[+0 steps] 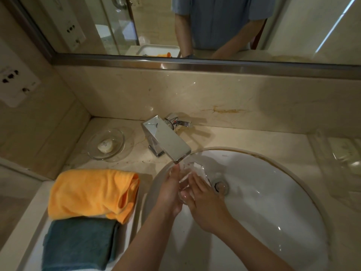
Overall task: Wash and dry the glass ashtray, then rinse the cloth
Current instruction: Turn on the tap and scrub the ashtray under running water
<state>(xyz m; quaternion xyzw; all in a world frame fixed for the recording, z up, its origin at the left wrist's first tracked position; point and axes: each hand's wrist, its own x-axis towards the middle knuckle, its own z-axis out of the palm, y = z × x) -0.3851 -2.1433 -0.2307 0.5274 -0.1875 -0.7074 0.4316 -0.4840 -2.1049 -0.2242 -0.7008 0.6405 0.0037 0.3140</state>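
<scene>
Figure: washing stage, seen from beside the basin. Nearest, at the left, a folded teal towel (78,243) lies in a white tray (29,241), with an orange cloth (91,194) folded just beyond it and overlapping its far edge; both look soft and absorbent, and the orange one is probably the cloth the task means, though that is a judgement. To the right, both forearms reach into the white sink (273,202). The left hand (172,190) cradles the glass ashtray (192,173) from the left, fingers curled round its side; the right hand (205,202) rests against its right side, fingers fairly straight across the glass, apparently rubbing it. The ashtray sits between the two hands, above the basin and just under the spout of the chrome faucet (166,139), left of the drain (221,186). Being clear, its outline is hard to trace. Handling note: thick glass of this kind is likely heavy for its size, rigid, brittle against porcelain, and slippery when wet; the safest hold is probably round the outer rim with a palm beneath. Farther off, a glass soap dish (107,143) with a soap bar (106,145) stands on the bench (254,139), then the mirror (195,26).
</scene>
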